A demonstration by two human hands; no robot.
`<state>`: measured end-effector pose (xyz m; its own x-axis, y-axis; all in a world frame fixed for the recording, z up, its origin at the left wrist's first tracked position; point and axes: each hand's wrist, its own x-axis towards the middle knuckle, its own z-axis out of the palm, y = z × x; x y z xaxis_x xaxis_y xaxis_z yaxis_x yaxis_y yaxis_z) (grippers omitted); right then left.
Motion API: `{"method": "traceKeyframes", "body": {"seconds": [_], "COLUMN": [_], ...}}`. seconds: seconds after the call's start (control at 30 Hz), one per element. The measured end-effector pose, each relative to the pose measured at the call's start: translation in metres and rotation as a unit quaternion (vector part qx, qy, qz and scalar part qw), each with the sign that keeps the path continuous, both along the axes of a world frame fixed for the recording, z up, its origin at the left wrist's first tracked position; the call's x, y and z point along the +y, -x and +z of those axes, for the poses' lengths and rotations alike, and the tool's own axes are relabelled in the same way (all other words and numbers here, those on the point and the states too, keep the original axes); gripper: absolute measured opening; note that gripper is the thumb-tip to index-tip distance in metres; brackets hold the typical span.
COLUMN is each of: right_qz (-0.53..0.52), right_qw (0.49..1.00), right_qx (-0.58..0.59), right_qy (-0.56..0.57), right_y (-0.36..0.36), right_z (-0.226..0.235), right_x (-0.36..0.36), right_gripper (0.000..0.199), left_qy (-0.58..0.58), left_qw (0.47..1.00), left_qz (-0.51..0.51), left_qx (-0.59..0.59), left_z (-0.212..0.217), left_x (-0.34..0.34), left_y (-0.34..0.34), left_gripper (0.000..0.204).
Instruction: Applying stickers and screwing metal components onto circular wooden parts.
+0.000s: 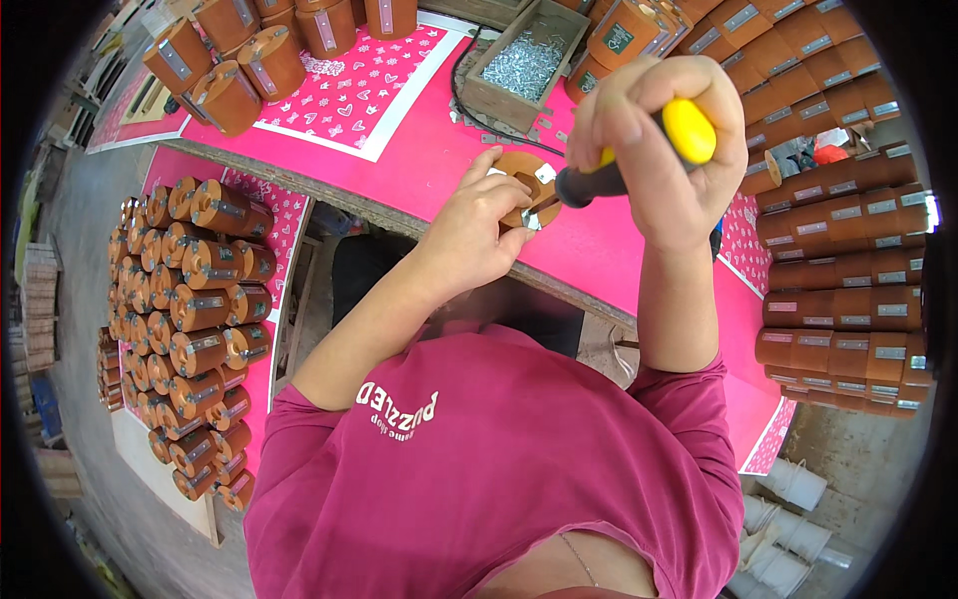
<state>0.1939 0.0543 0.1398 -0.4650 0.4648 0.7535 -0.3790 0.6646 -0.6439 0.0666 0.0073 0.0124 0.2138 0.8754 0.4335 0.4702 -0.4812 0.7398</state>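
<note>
A: Where is the work piece lying, and how are the hands sitting on it?

B: The round brown wooden disc with small metal plates (526, 188) is lying flat on the pink table covering (419, 165), near the table's front edge. The left hand (477, 232) is steadying it, fingers curled and pressing on its near rim. The right hand (667, 140) is wrapping tight around the yellow-and-black-handled screwdriver (639, 160).

A: Which way is the tool pointing?

B: Its long axis is running almost level, yellow butt end to the right, black neck pointing left and slightly down onto the disc. The tip itself is hidden, so contact cannot be told.

A: Containers and labels?

B: An open wooden box of small silver screws (524, 62) is standing beyond the disc. Brown cylindrical boxes with metal clasps (200, 329) are lying stacked at left; similar ones (848, 290) are piling up at right, each showing a small silvery rectangular plate. A dark green rectangular label (618, 38) is showing on one brown box at top.
</note>
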Motion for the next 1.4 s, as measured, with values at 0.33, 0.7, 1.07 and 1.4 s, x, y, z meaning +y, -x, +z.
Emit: {"method": "traceKeyframes", "body": {"seconds": [0.33, 0.7, 1.07, 1.4], "right_qz": [-0.016, -0.307, -0.332, 0.061], "right_qw": [0.977, 0.935, 0.942, 0.992], "right_qx": [-0.050, 0.045, 0.052, 0.038], "right_qy": [0.205, 0.171, 0.012, 0.099], "right_y": [-0.032, -0.014, 0.000, -0.023], "right_z": [0.010, -0.004, -0.018, -0.011], "right_x": [0.013, -0.006, -0.016, 0.020], "right_gripper": [0.010, 0.014, 0.021, 0.010], "left_qy": [-0.012, -0.003, 0.010, -0.036], "left_qw": [1.000, 1.000, 1.000, 0.999], "left_qz": [-0.005, 0.001, 0.020, 0.015], "left_qx": [0.002, 0.005, 0.019, 0.022], "left_z": [0.000, -0.003, 0.002, -0.003], "left_x": [-0.001, 0.000, -0.003, 0.000], "left_y": [0.001, 0.001, -0.004, -0.003], "left_gripper": [0.026, 0.027, 0.031, 0.028]}}
